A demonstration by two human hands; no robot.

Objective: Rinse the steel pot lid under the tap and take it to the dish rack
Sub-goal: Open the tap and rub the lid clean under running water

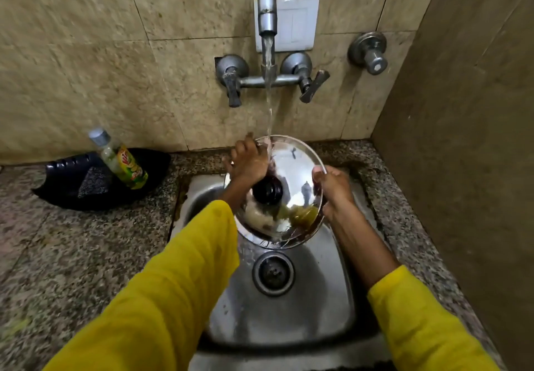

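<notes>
The steel pot lid [291, 165], shiny with a black knob [267, 193] in its middle, is held tilted over the steel sink [318, 298]. Water runs from the tap [267, 3] and strikes the lid's upper left part. My right hand [335, 188] grips the lid's right rim. My left hand [248, 161] lies flat on the lid's top face beside the stream, fingers spread, just above the knob. Water drips from the lid's lower edge toward the drain [273, 274]. No dish rack is in view.
A black tray [66, 194] on the granite counter at the left holds a dish soap bottle [122, 159] and a scrub pad [94, 182]. Two tap handles [313, 86] stick out from the tiled wall. A side wall stands close on the right.
</notes>
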